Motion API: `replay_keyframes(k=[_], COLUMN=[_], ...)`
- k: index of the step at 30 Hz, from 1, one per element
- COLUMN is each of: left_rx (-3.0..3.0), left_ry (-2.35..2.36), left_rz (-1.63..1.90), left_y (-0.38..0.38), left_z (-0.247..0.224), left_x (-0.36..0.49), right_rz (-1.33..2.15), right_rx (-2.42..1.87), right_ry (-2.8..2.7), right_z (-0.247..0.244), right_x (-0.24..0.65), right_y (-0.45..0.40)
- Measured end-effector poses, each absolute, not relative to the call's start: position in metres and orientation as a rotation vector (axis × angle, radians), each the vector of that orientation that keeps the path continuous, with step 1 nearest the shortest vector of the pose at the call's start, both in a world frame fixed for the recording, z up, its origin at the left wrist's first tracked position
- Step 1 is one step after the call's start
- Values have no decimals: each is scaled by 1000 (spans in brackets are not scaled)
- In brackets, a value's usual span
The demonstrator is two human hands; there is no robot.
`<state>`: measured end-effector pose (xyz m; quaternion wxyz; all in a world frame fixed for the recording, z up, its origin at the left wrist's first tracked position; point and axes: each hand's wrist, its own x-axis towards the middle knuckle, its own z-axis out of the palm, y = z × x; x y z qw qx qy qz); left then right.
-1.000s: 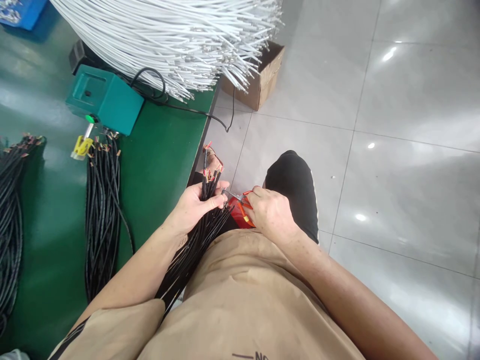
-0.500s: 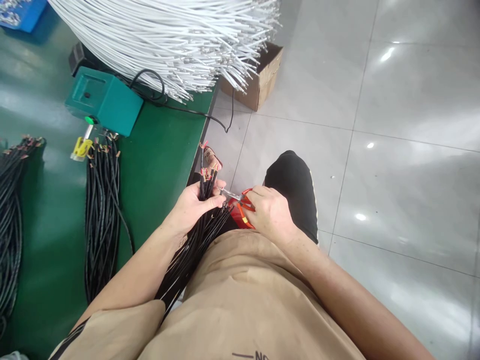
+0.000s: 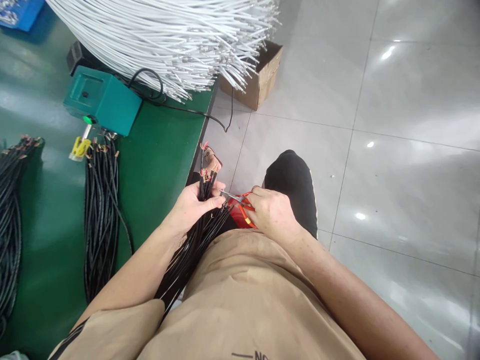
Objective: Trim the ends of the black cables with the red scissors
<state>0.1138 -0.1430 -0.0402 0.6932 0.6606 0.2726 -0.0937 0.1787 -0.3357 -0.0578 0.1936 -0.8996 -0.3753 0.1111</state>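
My left hand (image 3: 197, 204) is closed round a bundle of black cables (image 3: 205, 192) whose stripped ends show red and yellow wires. In my right hand (image 3: 272, 210) are orange-handled pliers (image 3: 244, 204), held with the jaws pointing left. Their tips reach the fingertips of my left hand, beside the bundle; what lies between the jaws is too small to make out. More black cables (image 3: 213, 232) run across my lap under the left hand, their ends near a red object (image 3: 238, 216) partly hidden behind the pliers.
On the green table (image 3: 161, 150) lie a bundle of black cables (image 3: 101, 215), another cable bundle (image 3: 11, 215) at far left, a teal box-shaped device (image 3: 105, 100) and many white cables (image 3: 180, 45). A cardboard box (image 3: 264, 80) stands on the tiled floor beyond the table edge.
The pliers have turned slightly in my right hand, and their jaws look closer together. My left hand and the cable bundle stay almost in place.
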Motion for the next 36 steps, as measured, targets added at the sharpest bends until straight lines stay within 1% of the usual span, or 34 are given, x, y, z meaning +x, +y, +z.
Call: replay_keyframes(k=[5, 8, 12, 20, 27, 32, 36], left_rx=[1466, 1430, 1392, 1402, 1394, 1290, 1218], left_ry=[614, 640, 652, 629, 605, 624, 641], left_rz=[-193, -169, -163, -166, -175, -185, -205], left_y=[-143, -143, -144, -143, -144, -144, -143], left_z=[-40, -38, -38, -39, -37, -35, -33], left_x=[115, 116, 116, 115, 115, 117, 118], right_rz=[348, 299, 174, 108, 170, 207, 219], right_rx=[-2408, -2326, -2366, -2448, -2485, -2321, -2267], right_ry=[-943, -824, -867, -972, -975, -751, -709], right_z=[-61, -64, -66, -64, -63, -57, -53], right_x=[178, 177, 175, 172, 172, 172, 171], right_y=[-335, -332, -330, -330, -331, -327, -323])
